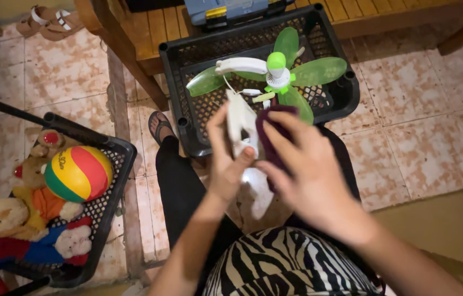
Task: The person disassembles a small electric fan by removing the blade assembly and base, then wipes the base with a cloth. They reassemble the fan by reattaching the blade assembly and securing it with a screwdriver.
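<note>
green-bladed white fan [275, 77], purple cloth [269, 137], black basket [335, 98]

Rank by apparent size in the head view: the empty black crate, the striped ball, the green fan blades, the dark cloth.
1. Empty black crate, clearly largest.
2. Green fan blades together.
3. Striped ball, close to the blades' spread, so unsure.
4. Dark cloth, partly hidden by the right hand.

no packages, labels, signs or screens — only printed lettering on the striped ball [78, 173]
</note>
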